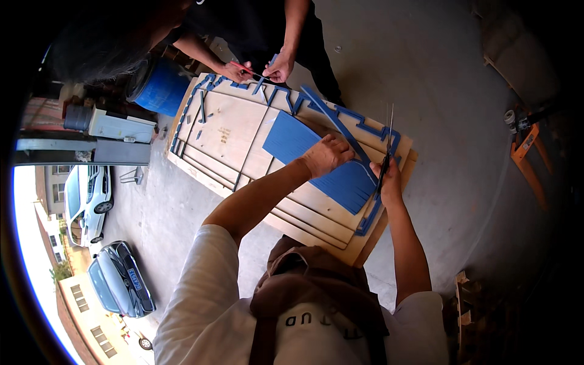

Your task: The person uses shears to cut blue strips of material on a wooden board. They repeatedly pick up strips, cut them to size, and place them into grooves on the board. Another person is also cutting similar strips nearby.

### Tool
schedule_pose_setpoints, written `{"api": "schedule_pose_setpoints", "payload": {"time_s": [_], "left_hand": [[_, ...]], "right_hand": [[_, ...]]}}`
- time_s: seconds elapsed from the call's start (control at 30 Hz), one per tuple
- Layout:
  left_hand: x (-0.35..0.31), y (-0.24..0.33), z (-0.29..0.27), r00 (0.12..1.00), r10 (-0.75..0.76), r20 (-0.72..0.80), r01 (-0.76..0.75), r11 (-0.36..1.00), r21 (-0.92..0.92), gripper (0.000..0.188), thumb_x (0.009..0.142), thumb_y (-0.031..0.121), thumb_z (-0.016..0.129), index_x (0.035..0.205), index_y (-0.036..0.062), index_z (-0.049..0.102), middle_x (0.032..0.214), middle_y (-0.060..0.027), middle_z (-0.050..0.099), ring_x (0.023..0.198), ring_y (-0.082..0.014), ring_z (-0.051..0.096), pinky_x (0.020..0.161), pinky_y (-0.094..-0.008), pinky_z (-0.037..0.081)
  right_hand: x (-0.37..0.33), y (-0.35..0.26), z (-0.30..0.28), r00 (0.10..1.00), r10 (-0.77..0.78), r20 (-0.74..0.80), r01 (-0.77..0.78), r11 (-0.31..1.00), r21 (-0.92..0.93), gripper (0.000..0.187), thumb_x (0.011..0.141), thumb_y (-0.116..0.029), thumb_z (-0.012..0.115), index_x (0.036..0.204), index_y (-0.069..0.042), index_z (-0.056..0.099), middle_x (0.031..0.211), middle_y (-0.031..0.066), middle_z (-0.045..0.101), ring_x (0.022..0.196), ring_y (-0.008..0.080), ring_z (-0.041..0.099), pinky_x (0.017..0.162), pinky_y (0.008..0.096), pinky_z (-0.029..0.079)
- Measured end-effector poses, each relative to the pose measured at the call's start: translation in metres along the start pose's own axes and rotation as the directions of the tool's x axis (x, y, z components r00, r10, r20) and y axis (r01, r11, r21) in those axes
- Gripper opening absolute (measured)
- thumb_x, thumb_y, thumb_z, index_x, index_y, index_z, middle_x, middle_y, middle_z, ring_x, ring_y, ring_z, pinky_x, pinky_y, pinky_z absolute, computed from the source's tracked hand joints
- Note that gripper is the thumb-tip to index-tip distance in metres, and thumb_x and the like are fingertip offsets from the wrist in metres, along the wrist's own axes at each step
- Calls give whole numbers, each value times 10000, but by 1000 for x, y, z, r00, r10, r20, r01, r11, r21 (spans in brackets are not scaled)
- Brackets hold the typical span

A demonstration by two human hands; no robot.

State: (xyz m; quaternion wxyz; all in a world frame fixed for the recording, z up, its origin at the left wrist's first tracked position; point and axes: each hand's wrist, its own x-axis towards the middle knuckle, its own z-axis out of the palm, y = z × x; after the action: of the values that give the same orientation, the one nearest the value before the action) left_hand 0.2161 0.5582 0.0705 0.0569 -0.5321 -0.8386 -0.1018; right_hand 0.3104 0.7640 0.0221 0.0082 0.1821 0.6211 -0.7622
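One right hand [391, 180] is clamping its fingers around black-handled silver scissors [384, 164], apparently keeping the points clear; the left hand [328, 153] is bunching its fingers beside a flat blue strip [335, 121], perhaps steadying it, any pinch being hidden. Narrow and straight, the strip is slanting over a slotted, pale wooden board [243, 118], near a slit blue sheet [292, 140]. Beyond, a co-worker's hand [235, 72] is holding red-handled scissors [242, 66].
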Motion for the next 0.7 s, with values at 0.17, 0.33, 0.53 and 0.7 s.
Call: {"api": "schedule_pose_setpoints", "payload": {"time_s": [0.17, 0.33, 0.53, 0.7], "left_hand": [[-11, 2, -3, 998, -58, 27, 60, 994, -96, 179, 830, 191, 644, 992, 123, 610, 878, -50, 602, 873, -227, 598, 838, -347, 431], [-23, 4, -10, 978, -65, 200, 103, 977, -185, 183, 825, 222, 656, 978, 131, 616, 872, -45, 607, 896, -210, 591, 878, -386, 414], [-36, 8, -2, 971, 135, 198, -109, 985, -134, 118, 830, 223, 637, 884, 118, 647, 788, -33, 613, 863, -211, 599, 879, -376, 428], [-38, 8, -4, 976, 150, 159, -137, 986, -90, 137, 835, 232, 625, 846, 98, 649, 761, -50, 630, 831, -227, 615, 862, -350, 450]], "right_hand": [[-23, -8, 27, 991, 57, -117, -49, 996, 70, 232, 840, -162, 712, 858, -96, 491, 756, -47, 477, 701, 58, 446, 667, 202, 372], [-38, 10, 44, 993, 62, -98, -58, 997, 44, 259, 826, -186, 732, 848, -89, 493, 735, -43, 455, 674, 69, 450, 595, 218, 374], [-42, 24, 65, 989, 114, -95, -119, 992, -50, 248, 819, -138, 733, 933, -39, 536, 793, 2, 548, 709, 102, 543, 626, 249, 447], [-45, 29, 74, 928, 13, -374, 68, 977, 204, 190, 855, -74, 661, 922, -47, 486, 787, 30, 577, 675, 129, 544, 584, 250, 432]]}}
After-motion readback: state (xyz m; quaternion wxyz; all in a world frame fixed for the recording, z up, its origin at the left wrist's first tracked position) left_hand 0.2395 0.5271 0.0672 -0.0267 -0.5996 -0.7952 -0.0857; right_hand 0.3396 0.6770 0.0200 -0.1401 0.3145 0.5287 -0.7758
